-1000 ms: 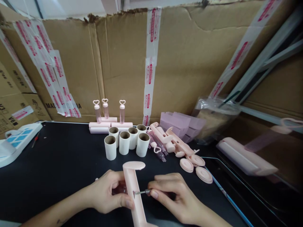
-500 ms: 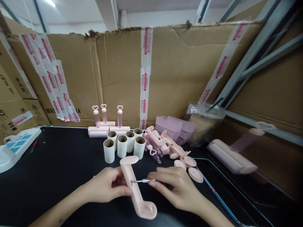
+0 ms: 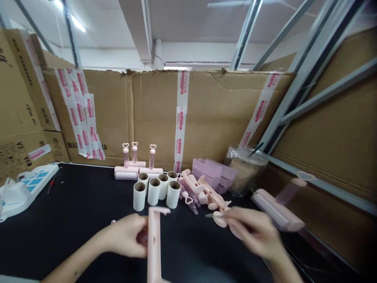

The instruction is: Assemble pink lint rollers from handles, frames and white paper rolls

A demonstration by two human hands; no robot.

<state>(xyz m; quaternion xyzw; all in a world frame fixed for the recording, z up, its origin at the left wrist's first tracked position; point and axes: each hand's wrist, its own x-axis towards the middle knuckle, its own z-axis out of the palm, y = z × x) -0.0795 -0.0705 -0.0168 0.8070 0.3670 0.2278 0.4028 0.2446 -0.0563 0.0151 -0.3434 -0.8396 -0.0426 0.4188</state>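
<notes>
A: Which step is in hand?

B: A setting-down or fetching stage, I judge. The left hand [image 3: 128, 237] holds the pink frame [image 3: 154, 243] upright, its small hole [image 3: 154, 238] facing out just beside the hand. The left fingers are curled closed round a translucent part [image 3: 142, 237] at the frame's back.

A: And the right hand [image 3: 227, 217]?

B: Blurred, well apart from the frame. Its fingers appear pinched together on a slender tool [image 3: 209, 215], the tip pointing towards the left hand. Pink discs [image 3: 219, 219] lie just by these fingertips; whether they touch, I cannot tell.

A: What lies farther off?

B: White tubes [image 3: 139, 196] stand beyond the left fingers; spare frames [image 3: 216, 196] are heaped beyond the right.

A: What does the next move call for?

B: In my judgement, a steady left grip. Picking up a disc would need a freed right pinch; using the tool, a tip aligned with the hole.
</notes>
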